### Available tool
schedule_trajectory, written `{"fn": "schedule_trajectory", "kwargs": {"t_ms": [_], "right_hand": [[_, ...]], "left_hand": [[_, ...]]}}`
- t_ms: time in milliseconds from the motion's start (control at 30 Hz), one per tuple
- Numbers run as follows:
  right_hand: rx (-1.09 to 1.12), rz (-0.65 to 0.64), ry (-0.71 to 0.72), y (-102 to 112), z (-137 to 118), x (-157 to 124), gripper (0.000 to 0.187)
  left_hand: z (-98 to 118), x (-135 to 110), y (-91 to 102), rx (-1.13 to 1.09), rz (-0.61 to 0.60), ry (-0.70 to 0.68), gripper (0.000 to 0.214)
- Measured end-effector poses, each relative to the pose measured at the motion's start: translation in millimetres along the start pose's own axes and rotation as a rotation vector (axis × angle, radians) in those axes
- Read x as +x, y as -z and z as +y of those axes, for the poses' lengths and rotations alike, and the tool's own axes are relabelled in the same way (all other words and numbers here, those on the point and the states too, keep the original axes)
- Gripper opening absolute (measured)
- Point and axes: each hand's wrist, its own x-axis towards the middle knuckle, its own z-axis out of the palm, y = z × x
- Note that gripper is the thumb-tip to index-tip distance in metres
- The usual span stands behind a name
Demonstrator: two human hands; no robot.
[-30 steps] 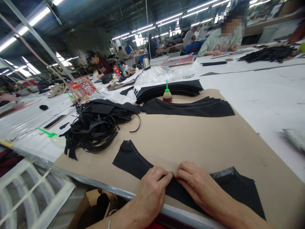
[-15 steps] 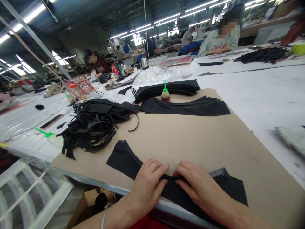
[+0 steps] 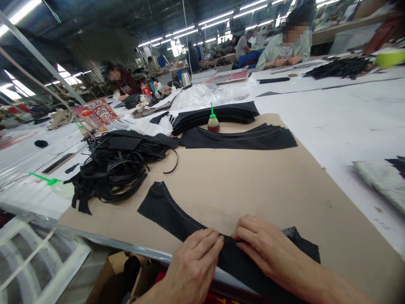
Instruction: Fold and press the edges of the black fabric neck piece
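A long, curved black piece of leather-like material (image 3: 177, 215) lies at the near table edge, with a row of stitch-like marks along its curved side. My left hand (image 3: 198, 259) rests on the middle of this piece, fingers stretched out side by side and pressing on the upper edge; its thumb is hidden. Just to the right, my right hand (image 3: 264, 242) pinches the same edge between thumb and fingers. A short gap separates the two hands. Beyond my right hand the piece's far end shows a shiny grey patch.
Brown board (image 3: 221, 181) covers the worktop. At left lies a heap of black strips (image 3: 117, 169) beside a green-nozzled bottle (image 3: 60, 185). Behind stand stacked black pieces (image 3: 218, 114) and another bottle (image 3: 213, 122). A person (image 3: 284, 46) sits across the table; a cardboard box (image 3: 110, 270) is below.
My left hand has gone from pinching the edge to lying flatter on it, and the edge between the hands looks pressed down. The whole view has shifted slightly.
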Motion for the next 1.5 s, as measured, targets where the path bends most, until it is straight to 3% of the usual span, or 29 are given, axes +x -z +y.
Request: {"fn": "schedule_trajectory", "kwargs": {"t_ms": [167, 300, 400, 567, 800, 967, 1167, 1500], "right_hand": [[0.029, 0.009, -0.104, -3, -6, -1, 0.014], [0.037, 0.011, -0.141, -2, -6, 0, 0.016], [0.058, 0.022, -0.117, -2, -2, -4, 0.015], [0.048, 0.033, -0.059, 0, 6, -15, 0.015], [-0.025, -0.006, 0.008, 11, 10, -29, 0.016], [-0.032, 0.001, 0.010, 16, 15, -37, 0.020], [-0.058, 0.006, 0.031, 18, 15, -42, 0.021], [-0.010, 0.058, 0.049, 21, 26, -51, 0.014]], "left_hand": [[-13, 13, 10.3, -0.143, 0.026, 0.050, 0.020], [-2, 29, -2.8, -0.195, 0.046, 0.239, 0.023], [11, 33, -14.6, -0.237, 0.026, 0.275, 0.025], [19, 27, -21.7, -0.169, 0.029, 0.158, 0.030], [13, 13, -14.5, -0.026, -0.017, -0.020, 0.041], [18, 16, -10.2, -0.017, 0.022, -0.023, 0.039], [34, 33, -18.5, -0.079, 0.119, 0.108, 0.037], [32, 31, -38.3, -0.018, 0.079, -0.107, 0.041]]}}
